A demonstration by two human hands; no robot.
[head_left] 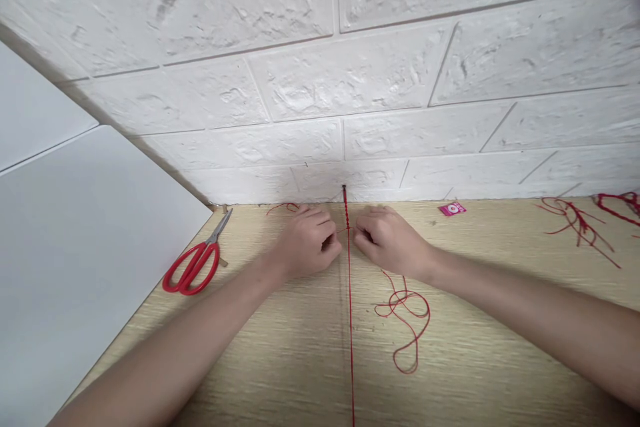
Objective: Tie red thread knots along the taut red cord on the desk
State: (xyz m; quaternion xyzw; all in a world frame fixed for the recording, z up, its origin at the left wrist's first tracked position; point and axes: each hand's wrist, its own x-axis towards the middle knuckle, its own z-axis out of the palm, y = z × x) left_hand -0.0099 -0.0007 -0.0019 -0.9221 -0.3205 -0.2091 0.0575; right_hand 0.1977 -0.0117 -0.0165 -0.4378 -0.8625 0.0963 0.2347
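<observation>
A taut red cord (351, 320) runs from a dark fixing point (344, 187) at the foot of the wall towards me, off the bottom of the view. Its far end is a short knotted length (347, 210). My left hand (311, 241) is closed just left of the cord, pinching a thin red thread that reaches to the knots. On the other side my right hand (383, 239) is closed too, its fingertips close to the same knot on the thread. Loose red thread (411, 313) lies in loops below my right hand. A thread tail (287, 206) shows behind my left hand.
Red-handled scissors (193, 268) lie at the left on the wooden table (280, 360), near a white panel (100, 233). A small pink packet (453, 209) lies by the white brick-patterned wall (345, 87). Red cord pieces (580, 220) are at the far right.
</observation>
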